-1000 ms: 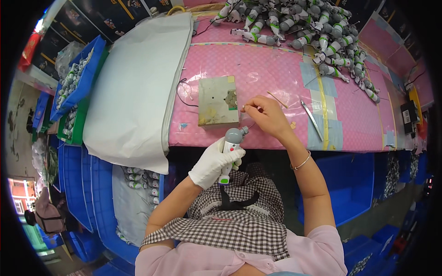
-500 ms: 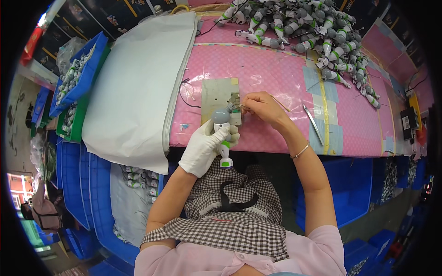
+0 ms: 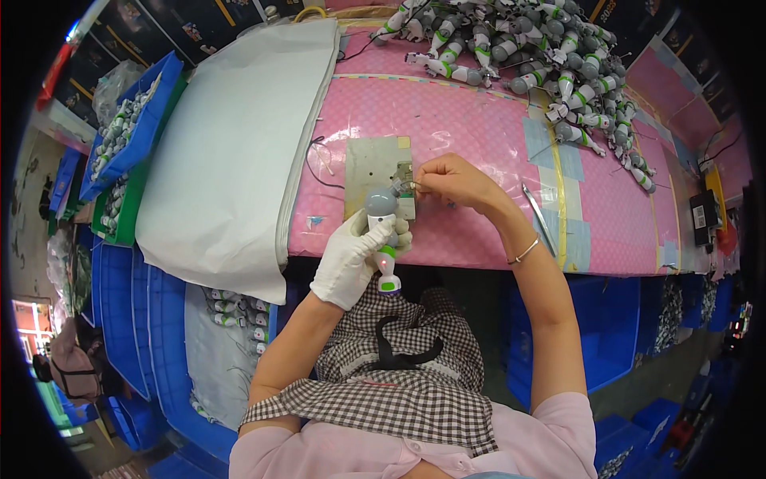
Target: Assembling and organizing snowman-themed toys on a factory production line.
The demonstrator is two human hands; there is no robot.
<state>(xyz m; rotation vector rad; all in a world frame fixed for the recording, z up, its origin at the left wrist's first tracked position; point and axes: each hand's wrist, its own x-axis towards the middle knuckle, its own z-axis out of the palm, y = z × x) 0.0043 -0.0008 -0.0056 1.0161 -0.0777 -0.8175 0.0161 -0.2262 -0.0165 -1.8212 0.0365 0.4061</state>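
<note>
My left hand, in a white glove, is closed around a jointed white, grey and green toy-like limb part. Its round grey ball end points away from me, and a small red light glows on its lower white section. The grey tip lies against a small fixture on a metal plate on the table. Bare, my right hand pinches at the plate's right edge, beside that tip. Something thin and light-coloured seems to run to the fingertips, too small to make out.
Tweezers lie to the right on the pink-covered table. Many similar limb parts are heaped at the far right. White sheets cover the left side, next to a blue bin of small parts. A black cable curves to the plate.
A red light now shows on the limb part, where none was visible before. My right hand has shifted slightly, still pinching near the grey tip. My left hand keeps its hold.
</note>
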